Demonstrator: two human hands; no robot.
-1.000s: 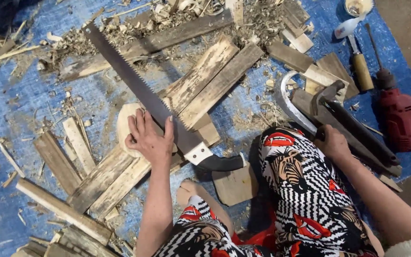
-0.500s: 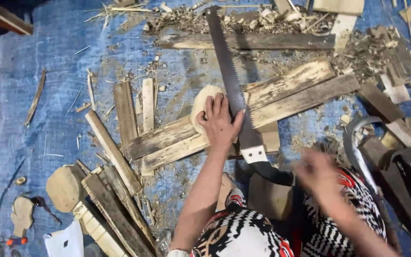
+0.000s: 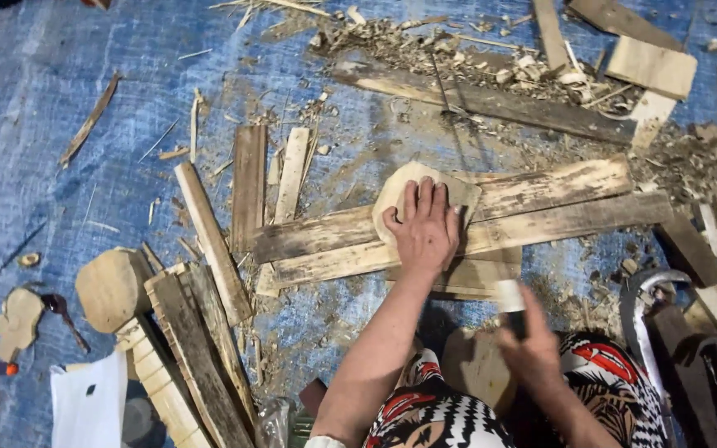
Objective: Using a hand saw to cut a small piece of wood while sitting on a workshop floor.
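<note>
**Hand flat on the wood blank**

The left hand (image 3: 423, 234) presses palm-down, fingers spread, on a pale rounded blank (image 3: 408, 192) lying across two planks (image 3: 541, 211) on the blue tarp (image 3: 60, 166). The right hand (image 3: 533, 344), blurred, grips a saw handle (image 3: 509, 299); its thin blade (image 3: 446, 99) runs up edge-on past the blank.

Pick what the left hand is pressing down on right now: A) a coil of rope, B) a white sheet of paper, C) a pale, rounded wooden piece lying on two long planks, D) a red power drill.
C: the left hand lies flat, fingers spread, on the pale rounded wooden piece, which rests across the two long planks.
</note>
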